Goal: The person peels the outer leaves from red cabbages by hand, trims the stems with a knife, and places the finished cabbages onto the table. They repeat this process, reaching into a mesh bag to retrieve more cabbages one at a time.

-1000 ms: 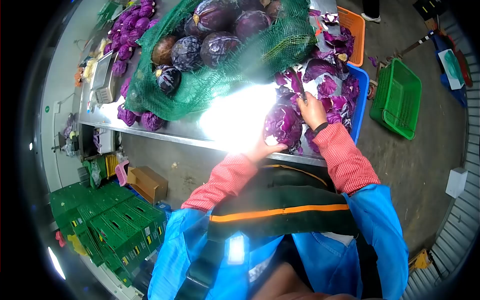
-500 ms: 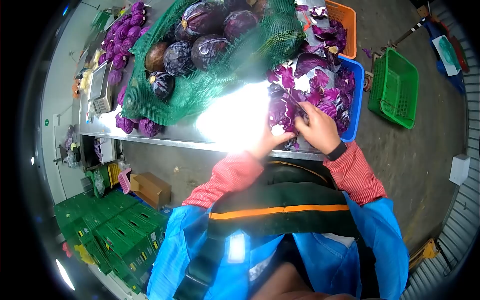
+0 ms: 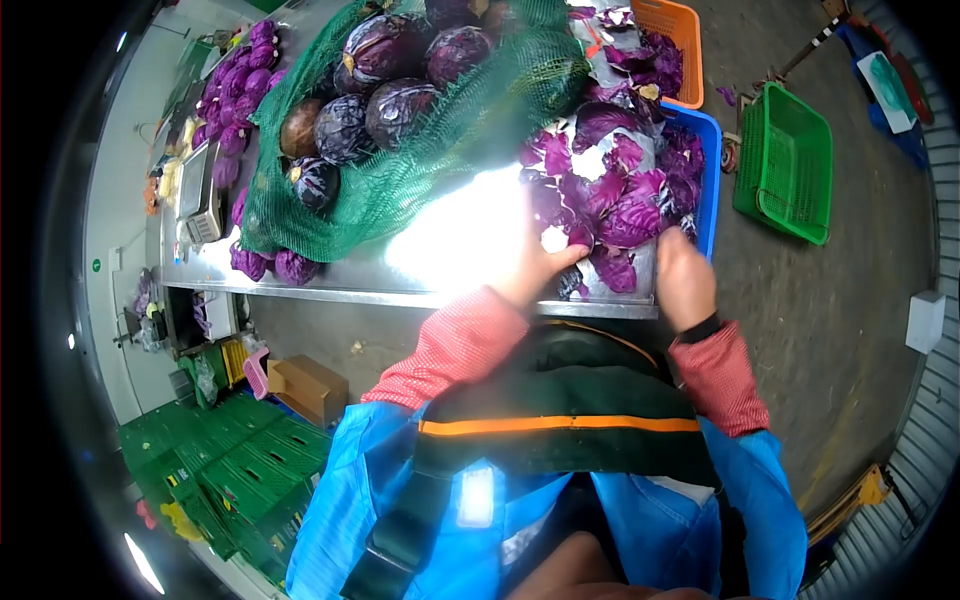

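My left hand (image 3: 538, 262) is at the table's front edge, partly washed out by glare, its thumb against a purple cabbage (image 3: 553, 208) with a pale cut spot. To the right, my right hand (image 3: 687, 280) is blurred, with fingers curled, beside the table corner and just below the blue crate; what it holds, if anything, cannot be made out. Loose purple cabbage leaves (image 3: 632, 215) lie between and beyond my hands. A green mesh bag (image 3: 400, 190) of large dark cabbages (image 3: 402, 112) lies on the metal table (image 3: 350, 285).
A blue crate (image 3: 712, 185) and an orange crate (image 3: 690, 60) with leaves stand at the table's right side. A green basket (image 3: 785, 165) is on the floor at the right. Small purple cabbages (image 3: 235, 100), a scale (image 3: 203, 200), a cardboard box (image 3: 308, 385) and green crates (image 3: 230, 455) are leftward.
My right hand has moved right and slightly down, away from the cabbage and my left hand. Leaves that it covered now show. The view has shifted slightly.
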A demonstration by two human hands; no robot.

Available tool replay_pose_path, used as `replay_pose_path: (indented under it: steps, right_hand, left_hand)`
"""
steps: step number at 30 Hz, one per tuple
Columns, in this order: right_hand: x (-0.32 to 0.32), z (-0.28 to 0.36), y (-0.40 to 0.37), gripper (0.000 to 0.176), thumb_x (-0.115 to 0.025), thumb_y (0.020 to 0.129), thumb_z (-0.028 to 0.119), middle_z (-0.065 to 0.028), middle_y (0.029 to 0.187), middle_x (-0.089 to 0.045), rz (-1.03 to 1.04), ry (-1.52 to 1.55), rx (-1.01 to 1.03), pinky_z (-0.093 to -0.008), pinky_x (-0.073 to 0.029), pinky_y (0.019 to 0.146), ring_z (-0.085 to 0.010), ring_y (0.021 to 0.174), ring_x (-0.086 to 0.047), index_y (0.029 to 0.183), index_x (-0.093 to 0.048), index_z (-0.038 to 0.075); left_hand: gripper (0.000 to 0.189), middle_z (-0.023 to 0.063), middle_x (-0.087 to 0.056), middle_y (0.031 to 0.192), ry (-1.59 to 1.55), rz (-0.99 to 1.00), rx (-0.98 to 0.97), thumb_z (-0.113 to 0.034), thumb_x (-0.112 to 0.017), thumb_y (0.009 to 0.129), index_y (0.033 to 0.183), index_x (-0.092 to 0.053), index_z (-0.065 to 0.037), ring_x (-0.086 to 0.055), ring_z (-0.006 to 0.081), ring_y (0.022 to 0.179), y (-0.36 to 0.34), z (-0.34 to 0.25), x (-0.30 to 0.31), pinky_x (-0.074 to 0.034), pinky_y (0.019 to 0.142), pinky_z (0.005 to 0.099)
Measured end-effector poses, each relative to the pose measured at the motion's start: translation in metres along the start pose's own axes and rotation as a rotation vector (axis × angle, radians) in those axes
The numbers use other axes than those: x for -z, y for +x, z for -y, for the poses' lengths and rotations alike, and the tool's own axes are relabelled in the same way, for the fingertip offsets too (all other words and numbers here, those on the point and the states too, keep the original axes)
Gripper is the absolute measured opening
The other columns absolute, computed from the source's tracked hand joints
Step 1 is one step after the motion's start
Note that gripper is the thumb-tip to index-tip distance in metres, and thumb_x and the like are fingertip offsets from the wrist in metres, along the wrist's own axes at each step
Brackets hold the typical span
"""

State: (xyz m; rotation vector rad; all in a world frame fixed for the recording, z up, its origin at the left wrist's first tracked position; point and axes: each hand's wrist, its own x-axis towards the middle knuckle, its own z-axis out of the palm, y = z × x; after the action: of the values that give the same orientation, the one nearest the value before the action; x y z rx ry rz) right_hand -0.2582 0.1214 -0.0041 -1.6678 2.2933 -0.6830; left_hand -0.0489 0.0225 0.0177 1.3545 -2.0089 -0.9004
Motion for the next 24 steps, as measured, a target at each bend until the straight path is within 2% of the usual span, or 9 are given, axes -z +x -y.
replay_pose_path:
  steps: [1, 3, 5, 7, 11, 12, 16, 19, 24]
  right_hand:
    - [0.006, -0.010, 0.010, 0.023, -0.045, 0.098, 0.021, -0.0223, 0.067, -0.060, 0.010, 0.038, -0.097, -0.0527, -0.047, 0.054, -0.0413, 0.064, -0.062, 0.086, -0.053, 0.003]
    - [0.014, -0.007, 0.010, 0.022, -0.045, 0.098, 0.020, -0.0219, 0.068, -0.061, -0.015, 0.068, -0.020, -0.0520, -0.047, 0.055, -0.0412, 0.064, -0.062, 0.087, -0.054, 0.003]
    - [0.021, 0.019, -0.001, 0.021, -0.050, 0.096, 0.019, -0.0242, 0.075, -0.062, 0.220, 0.173, 0.073, -0.0497, -0.048, 0.060, -0.0436, 0.070, -0.061, 0.099, -0.060, 0.001]
    - [0.025, 0.044, -0.016, 0.015, -0.055, 0.093, 0.017, -0.0206, 0.076, -0.063, 0.251, 0.102, 0.173, -0.0466, -0.048, 0.057, -0.0381, 0.066, -0.062, 0.096, -0.059, 0.002]
    - [0.012, 0.022, -0.016, 0.015, -0.056, 0.093, 0.018, -0.0195, 0.075, -0.063, 0.222, -0.038, 0.128, -0.0444, -0.049, 0.055, -0.0375, 0.065, -0.062, 0.094, -0.058, 0.003]
    - [0.006, 0.014, -0.013, 0.018, -0.055, 0.094, 0.021, -0.0173, 0.068, -0.063, 0.151, -0.020, 0.170, -0.0446, -0.050, 0.052, -0.0353, 0.059, -0.063, 0.088, -0.058, 0.005]
    - [-0.002, -0.002, 0.001, 0.024, -0.051, 0.097, 0.025, -0.0233, 0.074, -0.064, 0.235, 0.152, -0.022, -0.0531, -0.048, 0.060, -0.0440, 0.070, -0.062, 0.092, -0.059, 0.003]
    - [-0.015, -0.009, 0.006, 0.028, -0.048, 0.098, 0.027, -0.0248, 0.078, -0.065, 0.262, 0.258, -0.105, -0.0535, -0.048, 0.064, -0.0445, 0.074, -0.063, 0.094, -0.061, 0.002]
    - [-0.039, -0.072, 0.025, 0.036, -0.042, 0.100, 0.031, -0.0257, 0.085, -0.065, 0.084, 0.304, -0.212, -0.0523, -0.048, 0.069, -0.0455, 0.081, -0.062, 0.095, -0.062, 0.001]
  left_hand:
    - [0.102, 0.0282, -0.046, 0.124, 0.037, -0.009, -0.033, -0.036, -0.089, 0.059, 0.138, -0.038, 0.006, -0.053, 0.0391, 0.113, -0.003, -0.001, -0.002, -0.048, 0.094, 0.0427]
    - [0.103, 0.0273, -0.047, 0.121, 0.077, -0.021, -0.061, -0.038, -0.089, 0.059, 0.137, -0.039, 0.006, -0.054, 0.0384, 0.109, 0.000, 0.002, -0.004, -0.049, 0.092, 0.0427]
    - [0.103, 0.0258, -0.048, 0.117, 0.076, -0.011, -0.041, -0.039, -0.089, 0.058, 0.137, -0.041, 0.006, -0.056, 0.0373, 0.104, 0.004, 0.004, -0.004, -0.050, 0.090, 0.0424]
    - [0.102, 0.0249, -0.049, 0.114, 0.038, 0.002, -0.020, -0.040, -0.089, 0.058, 0.136, -0.042, 0.006, -0.057, 0.0366, 0.101, 0.011, 0.005, -0.004, -0.050, 0.088, 0.0420]
    - [0.101, 0.0247, -0.050, 0.111, 0.031, -0.006, -0.043, -0.042, -0.089, 0.059, 0.135, -0.043, 0.007, -0.058, 0.0362, 0.098, 0.015, 0.005, -0.005, -0.051, 0.086, 0.0419]
    - [0.101, 0.0249, -0.050, 0.111, 0.039, -0.011, -0.051, -0.042, -0.089, 0.059, 0.135, -0.043, 0.007, -0.058, 0.0363, 0.098, 0.014, 0.005, -0.006, -0.051, 0.086, 0.0420]
    - [0.101, 0.0257, -0.050, 0.112, 0.110, -0.017, -0.002, -0.043, -0.088, 0.059, 0.134, -0.043, 0.008, -0.058, 0.0371, 0.098, 0.019, 0.000, -0.009, -0.051, 0.086, 0.0426]
    - [0.101, 0.0263, -0.049, 0.113, 0.045, -0.011, 0.065, -0.043, -0.088, 0.059, 0.134, -0.043, 0.009, -0.057, 0.0380, 0.099, 0.022, -0.006, -0.009, -0.051, 0.086, 0.0432]
    - [0.100, 0.0274, -0.049, 0.114, 0.144, -0.037, -0.068, -0.041, -0.088, 0.060, 0.134, -0.044, 0.008, -0.056, 0.0399, 0.102, 0.017, 0.001, -0.007, -0.050, 0.088, 0.0439]
